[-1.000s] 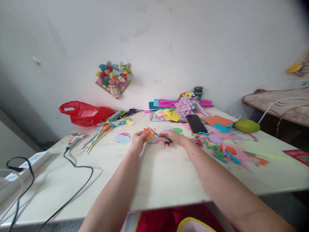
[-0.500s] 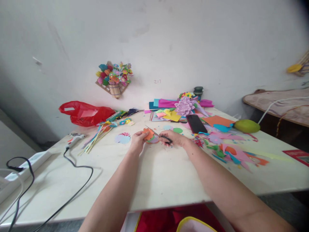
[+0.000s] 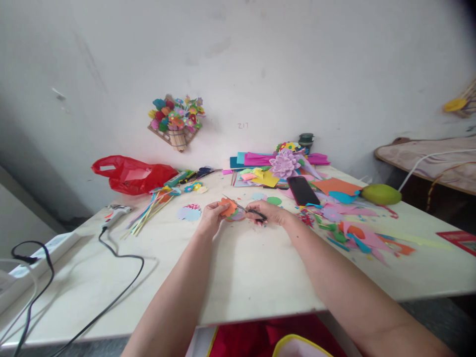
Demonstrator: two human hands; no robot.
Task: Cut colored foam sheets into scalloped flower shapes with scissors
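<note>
My left hand (image 3: 211,216) pinches an orange flower-shaped cutout (image 3: 228,207) between thumb and fingers. The fingers of my right hand (image 3: 270,213) are closed round the black handles of a pair of scissors (image 3: 256,214). Its thin blades point left and lie at the cutout's right edge; whether they are apart is too small to tell. Below the cutout, partly covered, lie a few coloured round pieces on the table. Just beyond my right hand rests a green disc (image 3: 274,201). Left of my left hand are pale blue and lilac scalloped pieces (image 3: 189,213).
A glue gun (image 3: 118,214) with its black cord lies left, near a white power strip (image 3: 52,250). Behind are a red plastic bag (image 3: 134,174) and thin yellow sticks (image 3: 150,213). To the right are a phone (image 3: 303,191), coloured scraps (image 3: 360,235) and a green mango-like fruit (image 3: 381,194).
Both hands keep their hold on the orange cutout and the scissors, nearly in the same place. The scissors have shifted very slightly; nothing else has visibly moved.
</note>
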